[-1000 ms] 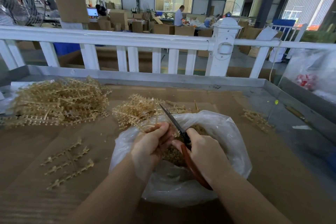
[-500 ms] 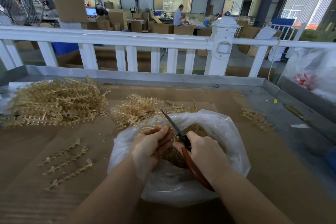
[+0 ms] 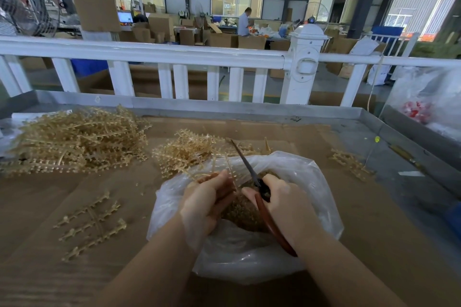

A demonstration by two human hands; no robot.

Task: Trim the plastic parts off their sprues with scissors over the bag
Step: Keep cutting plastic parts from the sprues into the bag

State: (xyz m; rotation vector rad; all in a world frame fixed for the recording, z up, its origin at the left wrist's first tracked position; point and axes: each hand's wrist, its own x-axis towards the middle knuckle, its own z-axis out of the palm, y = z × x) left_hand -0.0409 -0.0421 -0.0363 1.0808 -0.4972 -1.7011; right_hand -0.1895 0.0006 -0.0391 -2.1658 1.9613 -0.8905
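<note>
A sprue [image 3: 225, 169] of pale tan plastic parts is pinched in the curled fingers of the left hand [image 3: 208, 203] and is held over the open mouth of the clear bag [image 3: 321, 192], which lies on the cardboard-covered desk [image 3: 374, 244] and already contains a heap of trimmed parts [image 3: 243, 209]. The scissors [image 3: 249, 169] are gripped by the right hand [image 3: 284, 203], whose fingers are curled round the red handles; the blades are seen pointing up and away, just beside the sprue, and whether they are parted cannot be told. The greatest risk is judged to be to the left fingertips, which are placed very close to the blades, so that a hurried cut could nick them. Parts could also be flicked past the bag's rim if a cut is made off-centre, since the sprue is held near the far edge of the opening. The slack bag could be caught between the blades. Further out, a big pile of sprues [image 3: 74, 142] and a smaller pile [image 3: 192, 149] are heaped behind the bag, with a few loose sprues [image 3: 92, 224] to the left, into which stray parts could be lost.
</note>
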